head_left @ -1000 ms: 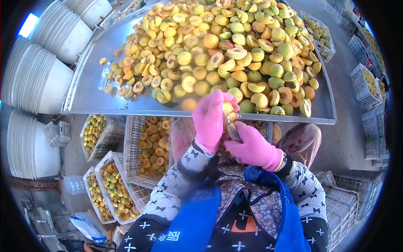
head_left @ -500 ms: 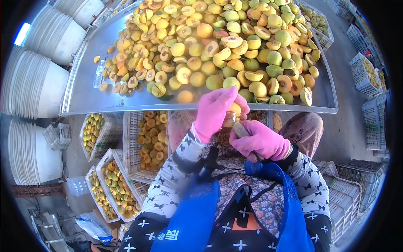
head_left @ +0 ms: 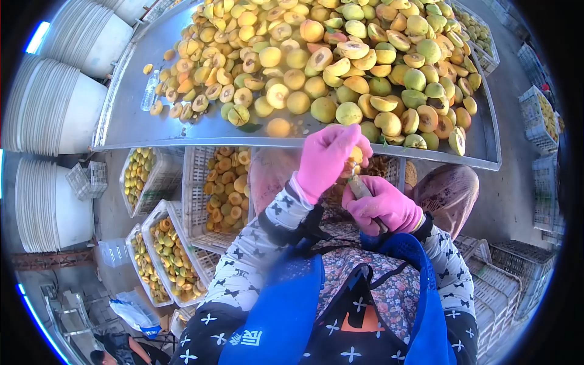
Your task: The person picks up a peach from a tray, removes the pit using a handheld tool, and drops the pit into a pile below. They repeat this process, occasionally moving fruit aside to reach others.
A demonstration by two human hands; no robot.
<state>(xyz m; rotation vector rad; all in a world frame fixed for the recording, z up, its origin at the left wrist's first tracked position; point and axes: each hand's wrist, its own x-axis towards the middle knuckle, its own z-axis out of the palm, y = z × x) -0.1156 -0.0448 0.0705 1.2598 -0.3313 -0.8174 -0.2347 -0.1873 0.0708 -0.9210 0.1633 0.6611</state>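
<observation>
A blue apron (head_left: 283,310) with white lettering covers the person's front. Beyond it are 2 hands in pink gloves: the right hand (head_left: 384,205) curls its fingers round the dull grey handle of 1 slim tool (head_left: 361,187), and the left hand (head_left: 331,159) pinches 1 piece of fruit (head_left: 354,157) just past the handle, by the tray's near edge. That fruit is yellow-orange and rounded (I can't tell its full shape behind the glove). Leftward, at least 4 lattice-sided plastic crates (head_left: 195,185) hold more. On the smooth metal tray (head_left: 201,131), countless fruits, many halved, lie heaped near 1 clear bottle (head_left: 149,91); farther left stand 4 stacks of ridged white tubs (head_left: 76,219).
</observation>
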